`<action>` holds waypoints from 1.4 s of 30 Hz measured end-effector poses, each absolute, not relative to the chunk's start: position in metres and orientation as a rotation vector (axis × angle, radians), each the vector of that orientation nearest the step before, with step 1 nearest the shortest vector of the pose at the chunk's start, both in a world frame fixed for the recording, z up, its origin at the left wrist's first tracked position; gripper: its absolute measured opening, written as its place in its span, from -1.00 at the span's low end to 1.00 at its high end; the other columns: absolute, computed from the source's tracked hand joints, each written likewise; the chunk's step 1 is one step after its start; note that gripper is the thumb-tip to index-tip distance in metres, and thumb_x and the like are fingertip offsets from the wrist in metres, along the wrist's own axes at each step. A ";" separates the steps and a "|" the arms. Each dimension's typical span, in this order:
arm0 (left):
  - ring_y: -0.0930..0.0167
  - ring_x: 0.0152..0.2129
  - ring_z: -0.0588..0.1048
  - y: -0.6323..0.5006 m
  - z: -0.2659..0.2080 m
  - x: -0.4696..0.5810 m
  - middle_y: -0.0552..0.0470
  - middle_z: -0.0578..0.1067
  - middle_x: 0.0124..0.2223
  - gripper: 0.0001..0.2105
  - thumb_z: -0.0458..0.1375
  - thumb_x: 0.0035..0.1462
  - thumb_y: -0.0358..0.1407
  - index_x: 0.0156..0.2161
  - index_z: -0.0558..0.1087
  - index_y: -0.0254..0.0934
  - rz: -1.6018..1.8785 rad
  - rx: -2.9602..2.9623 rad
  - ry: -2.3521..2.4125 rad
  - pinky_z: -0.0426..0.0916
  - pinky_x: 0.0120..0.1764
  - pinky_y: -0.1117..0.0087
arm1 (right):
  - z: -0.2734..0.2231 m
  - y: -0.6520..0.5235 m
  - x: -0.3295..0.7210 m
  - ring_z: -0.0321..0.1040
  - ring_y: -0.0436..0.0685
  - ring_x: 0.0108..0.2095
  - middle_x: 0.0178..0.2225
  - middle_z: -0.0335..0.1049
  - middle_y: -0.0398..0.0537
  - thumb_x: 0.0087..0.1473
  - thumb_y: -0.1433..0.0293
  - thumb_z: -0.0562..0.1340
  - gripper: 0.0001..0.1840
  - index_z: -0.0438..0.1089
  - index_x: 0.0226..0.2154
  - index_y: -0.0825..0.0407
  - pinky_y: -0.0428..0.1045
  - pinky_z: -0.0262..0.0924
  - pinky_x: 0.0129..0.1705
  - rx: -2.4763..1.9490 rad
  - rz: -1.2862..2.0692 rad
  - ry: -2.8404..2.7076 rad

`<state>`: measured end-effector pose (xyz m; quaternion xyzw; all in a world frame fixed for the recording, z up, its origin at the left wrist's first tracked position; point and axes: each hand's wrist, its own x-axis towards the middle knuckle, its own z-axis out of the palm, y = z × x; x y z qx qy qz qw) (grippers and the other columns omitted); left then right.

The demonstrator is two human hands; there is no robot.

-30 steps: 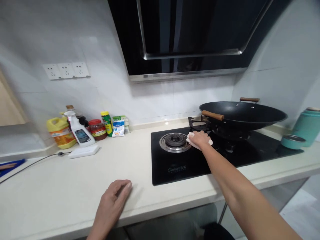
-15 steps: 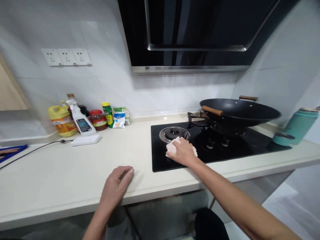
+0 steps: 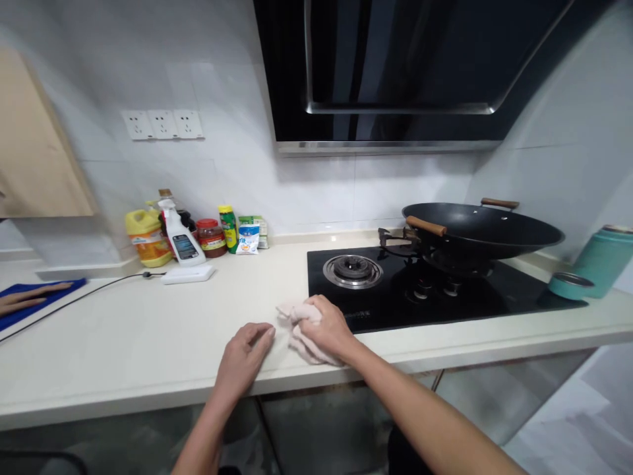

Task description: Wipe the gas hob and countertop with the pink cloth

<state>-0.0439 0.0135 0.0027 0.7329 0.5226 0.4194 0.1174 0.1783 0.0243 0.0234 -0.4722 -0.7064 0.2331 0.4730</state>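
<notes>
My right hand is closed around a crumpled pale pink cloth, pressing it to the white countertop at the front left corner of the black gas hob. Part of the cloth hangs toward the counter's front edge. To the left, my left hand rests on the counter near the edge. It is loosely curved with a gap between thumb and fingers, and holds nothing. Behind the cloth lies the left burner, with no pot on it.
A black wok with wooden handles sits on the right burner, a turquoise flask beside it. Along the wall stand a spray bottle, a yellow jug and jars. At far left, another person's hand lies on a blue cloth.
My right hand has dragged the cloth left and toward me, off the hob and onto the countertop. My left hand stays in about the same place. The view has turned slightly left.
</notes>
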 end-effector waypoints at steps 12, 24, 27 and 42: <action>0.22 -0.16 0.54 0.008 0.008 -0.039 -0.06 0.62 -0.16 -0.66 0.08 0.19 0.00 -0.22 0.57 -0.19 1.138 2.155 1.579 0.41 -0.04 0.18 | 0.022 0.086 0.277 0.41 0.13 -0.23 -0.25 0.52 -0.06 -0.03 0.15 0.27 -0.62 0.48 -0.23 0.06 -0.01 0.28 -0.19 -1.211 0.960 -1.405; 0.22 0.03 0.46 0.017 0.028 0.002 -0.13 0.48 0.08 -0.61 0.10 0.22 -0.06 0.08 0.49 -0.17 1.148 2.194 1.372 0.37 0.10 0.14 | -0.006 0.092 0.305 0.36 0.13 -0.12 -0.20 0.44 -0.04 0.05 0.44 0.01 -0.64 0.50 -0.28 -0.02 0.03 0.20 0.00 -1.328 0.301 -1.811; 0.13 0.26 0.24 0.022 0.029 0.043 -0.20 0.26 0.31 -0.45 0.14 0.22 -0.03 0.28 0.32 -0.13 1.017 2.297 1.302 0.18 0.26 0.04 | -0.003 0.086 0.303 0.37 0.14 -0.15 -0.25 0.49 -0.07 0.11 0.43 0.00 -0.63 0.51 -0.28 -0.04 0.02 0.18 -0.04 -1.350 0.254 -1.917; -0.25 0.27 0.03 0.069 0.039 0.122 -0.13 0.20 0.37 -0.08 0.29 -0.20 0.29 0.29 0.26 0.07 0.345 2.528 1.566 0.05 0.14 -0.36 | 0.002 0.082 0.307 0.42 0.15 -0.24 -0.31 0.51 -0.13 0.21 0.32 -0.06 -0.73 0.34 -0.24 -0.07 0.06 0.13 -0.09 -1.305 0.294 -1.865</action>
